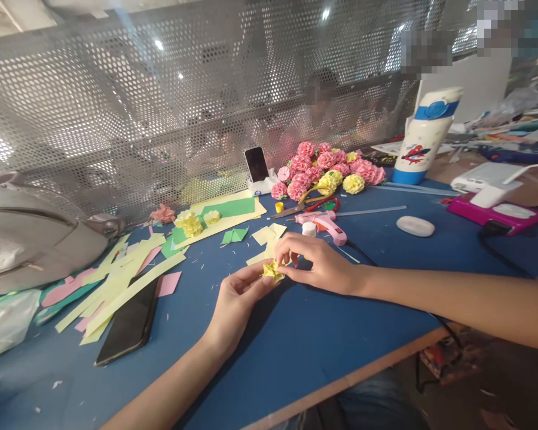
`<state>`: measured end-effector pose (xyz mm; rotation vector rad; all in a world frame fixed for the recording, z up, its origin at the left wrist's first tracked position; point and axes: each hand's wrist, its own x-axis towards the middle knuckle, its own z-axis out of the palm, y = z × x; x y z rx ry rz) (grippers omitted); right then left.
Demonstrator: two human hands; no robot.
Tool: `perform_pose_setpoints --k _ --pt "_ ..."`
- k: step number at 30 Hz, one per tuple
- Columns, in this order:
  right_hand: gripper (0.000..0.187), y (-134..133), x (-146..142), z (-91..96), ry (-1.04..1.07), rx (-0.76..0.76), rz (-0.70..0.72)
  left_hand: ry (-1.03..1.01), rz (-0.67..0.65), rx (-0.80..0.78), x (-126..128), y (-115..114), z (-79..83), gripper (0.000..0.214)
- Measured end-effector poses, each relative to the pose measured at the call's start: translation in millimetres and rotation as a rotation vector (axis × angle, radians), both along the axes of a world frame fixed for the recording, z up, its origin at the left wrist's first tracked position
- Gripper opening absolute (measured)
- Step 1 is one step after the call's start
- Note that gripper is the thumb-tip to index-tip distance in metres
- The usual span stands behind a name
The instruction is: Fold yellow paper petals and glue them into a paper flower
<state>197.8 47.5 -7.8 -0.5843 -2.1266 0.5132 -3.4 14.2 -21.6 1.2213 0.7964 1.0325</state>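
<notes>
A small yellow folded paper flower (273, 271) is pinched between both of my hands just above the blue table (296, 346). My left hand (237, 301) holds it from below with fingertips closed on it. From the right, my right hand (316, 261) reaches in, its fingers curled and pinching the flower's top. Yellow paper squares (269, 234) lie just behind my hands.
A black phone (128, 325) lies to the left among yellow paper strips (116, 286). Behind are a pink glue gun (325, 222), scissors (309, 206), a pile of pink and yellow paper flowers (323, 167), a white bottle (424, 137), and a perforated metal screen (161, 107).
</notes>
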Motion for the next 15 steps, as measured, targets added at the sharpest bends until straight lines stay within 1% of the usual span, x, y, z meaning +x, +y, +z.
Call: perform_pose_setpoints --k 6,10,15 --pt "0.011 -1.4 0.7 2.2 -0.007 0.015 -0.008 0.013 0.018 0.005 -0.3 -0.1 0.1 0.036" --pt "0.014 -1.8 2.7 4.1 -0.053 0.104 0.016 0.019 0.017 0.024 -0.3 -1.1 0.3 0.036" --pt "0.012 1.1 4.0 5.2 -0.171 0.209 0.011 0.043 -0.015 0.041 -0.4 -1.1 0.0 0.032"
